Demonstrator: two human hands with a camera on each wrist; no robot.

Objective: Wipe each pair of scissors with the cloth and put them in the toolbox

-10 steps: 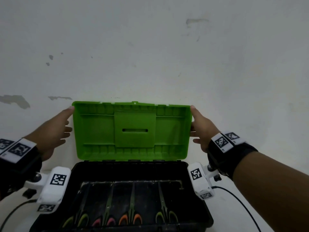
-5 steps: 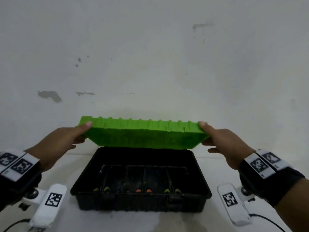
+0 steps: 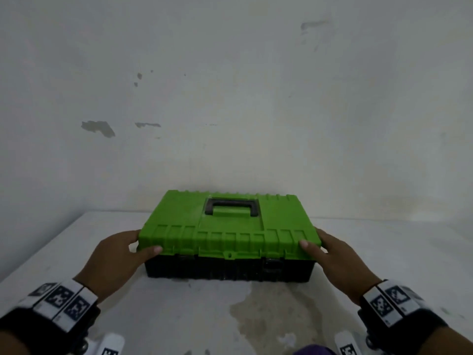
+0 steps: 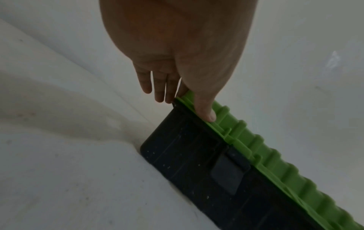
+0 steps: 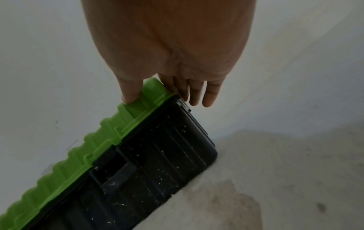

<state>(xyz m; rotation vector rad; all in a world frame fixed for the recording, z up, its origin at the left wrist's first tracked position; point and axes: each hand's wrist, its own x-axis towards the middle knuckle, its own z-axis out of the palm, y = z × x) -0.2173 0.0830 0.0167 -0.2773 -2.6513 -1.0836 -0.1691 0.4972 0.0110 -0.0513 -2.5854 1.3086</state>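
The toolbox stands closed on the white table, its green lid [image 3: 230,224] down on the black base [image 3: 227,270] and a black handle [image 3: 231,206] lying flat on top. My left hand [image 3: 115,254] is at the front left corner, thumb [image 4: 206,112] pressing on the lid [image 4: 275,163], straight fingers beside the base [image 4: 187,155]. My right hand [image 3: 335,254] mirrors it at the front right corner, thumb [image 5: 131,93] on the lid [image 5: 88,155], fingers straight along the side of the base [image 5: 157,155]. The scissors are hidden inside.
Two black latches [image 4: 230,172] [image 5: 116,174] hang on the front wall of the base. A white wall rises right behind the box. A damp-looking stain [image 3: 276,311] marks the table in front. Something purple [image 3: 314,351] peeks in at the bottom edge.
Both hands have swung the green lid down from upright until it lies closed on the base. The scissors, seen inside before, are now covered.
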